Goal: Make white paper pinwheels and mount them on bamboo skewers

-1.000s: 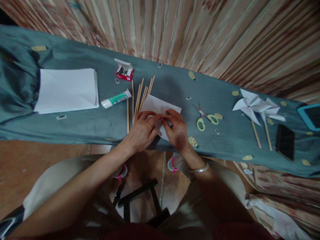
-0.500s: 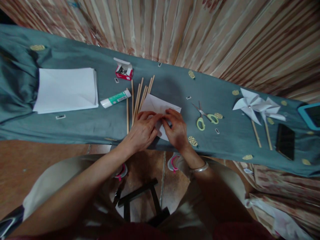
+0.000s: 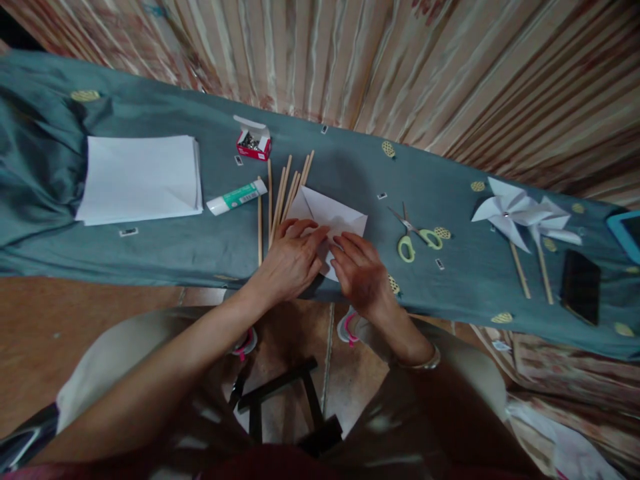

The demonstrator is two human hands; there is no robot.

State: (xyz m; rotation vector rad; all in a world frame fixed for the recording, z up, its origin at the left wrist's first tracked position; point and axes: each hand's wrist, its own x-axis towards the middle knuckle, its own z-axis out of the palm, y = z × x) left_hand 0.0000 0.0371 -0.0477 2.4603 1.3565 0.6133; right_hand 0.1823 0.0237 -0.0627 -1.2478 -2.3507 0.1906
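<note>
A creased square of white paper [image 3: 334, 210] lies on the cloth in front of me, its lower part covered by my hands. My left hand [image 3: 294, 260] rests on the paper's left side, fingers stretched out and a little apart. On the right side, my right hand [image 3: 361, 270] lies with its fingers extended across the sheet, fingertips close to the left ones. Neither hand grips anything. Just left of the paper are several thin wooden sticks [image 3: 280, 193], some with lower ends hidden behind my left hand. Green-handled scissors [image 3: 411, 230] lie spread to the right.
A stack of white paper [image 3: 143, 177] lies at left, with a glue tube [image 3: 237, 197] and an open red box of small metal pins [image 3: 254, 141] nearby. Two paper pinwheels [image 3: 507, 212], a dark phone [image 3: 580, 287] and a blue-framed device [image 3: 627, 233] are at right. A curtain [image 3: 320, 60] hangs behind.
My right hand has shifted slightly right and down, and its fingers have straightened from a bent, pinching pose. The fingertips of both hands are a little farther apart. The view has shifted slightly.
</note>
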